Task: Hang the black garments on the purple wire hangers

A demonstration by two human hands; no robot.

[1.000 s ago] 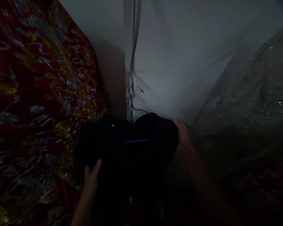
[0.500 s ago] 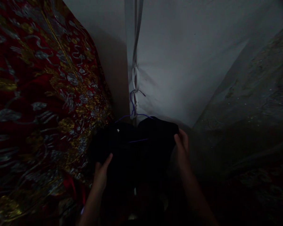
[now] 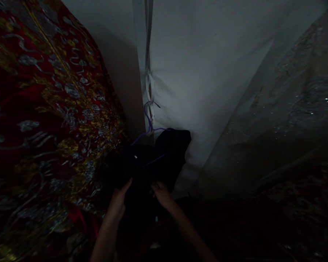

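A black garment [image 3: 171, 153] hangs on a purple hanger [image 3: 151, 128], whose hook passes through a white ring strip [image 3: 150, 89] on the wall. The hanger tilts, its left side lower. My left hand [image 3: 120, 198] grips the garment's left front, thumb on top and the other fingers hidden in the dark cloth. Near the garment's middle, my right hand [image 3: 160, 192] has its fingers closed at the cloth, pinching it. The garment's lower part is lost in the dark. A small pale tag [image 3: 136, 157] shows at the neck.
A red garment with gold and silver embroidery [image 3: 71, 91] hangs close on the left. To the right is a pale sheer, glittering cloth [image 3: 289, 120]. Behind stands a white wall [image 3: 202, 65]. Low down, the scene is very dark.
My right hand has left the garment's right shoulder and moved left and down to its middle. The hanger now slants more, and my left hand keeps its grip. The view has shifted slightly.
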